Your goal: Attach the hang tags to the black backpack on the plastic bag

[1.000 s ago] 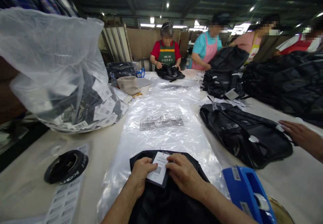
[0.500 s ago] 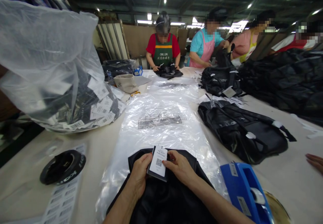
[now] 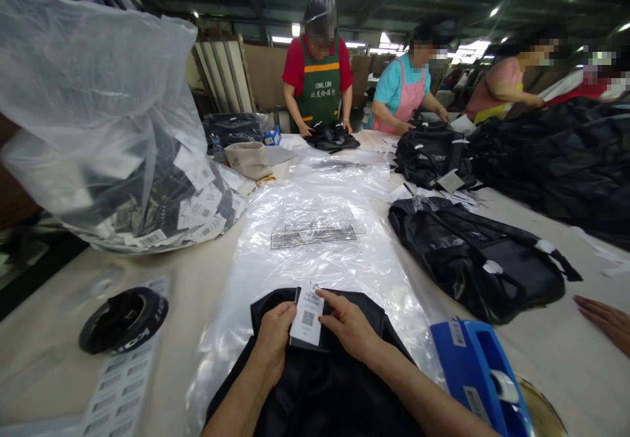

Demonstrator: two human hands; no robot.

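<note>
A white hang tag (image 3: 307,319) with a QR code and print lies against a dark card, above a black bag (image 3: 325,391) in front of me. My left hand (image 3: 273,335) pinches the left edge of the tags between thumb and fingers. At the right edge, my right hand (image 3: 347,325) has its thumb and forefinger closed on the white tag. The black bag rests on a stack of clear plastic bags (image 3: 315,273) with printed boxes. Part of the dark card is hidden behind the white tag.
At left stand a clear sack of tags (image 3: 118,161), a black ribbon roll (image 3: 123,319) and label sheets (image 3: 115,391). To the right are a blue tape dispenser (image 3: 465,365), a black backpack (image 3: 472,253) and another person's hand (image 3: 605,319). Co-workers (image 3: 319,76) stand across the table.
The white tag has turned slightly and shifted left, showing more dark card at its lower right. Another person's hand at right has come further into view. The co-worker opposite stands more upright.
</note>
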